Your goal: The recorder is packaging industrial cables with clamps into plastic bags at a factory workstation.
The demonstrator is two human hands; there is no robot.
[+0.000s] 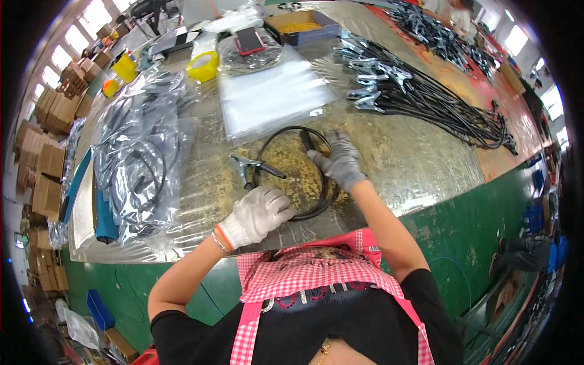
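A black cable (286, 135) lies wound into a loop on the metal-topped table (413, 164) right in front of me, with a metal clamp (248, 165) at its end on the left side of the loop. My left hand (258, 214), in a white knit glove, is closed over the near left part of the loop. In a grey glove, my right hand (337, 161) grips the loop's right side, fingers curled around the black cable.
A stack of clear plastic bags (271, 91) lies just beyond the loop. Bagged cables (137, 152) pile up at the left. Several loose clamp cables (413, 91) spread across the right. Yellow tape rolls (202, 65), a phone (249, 40) and a box (301, 27) sit farther back.
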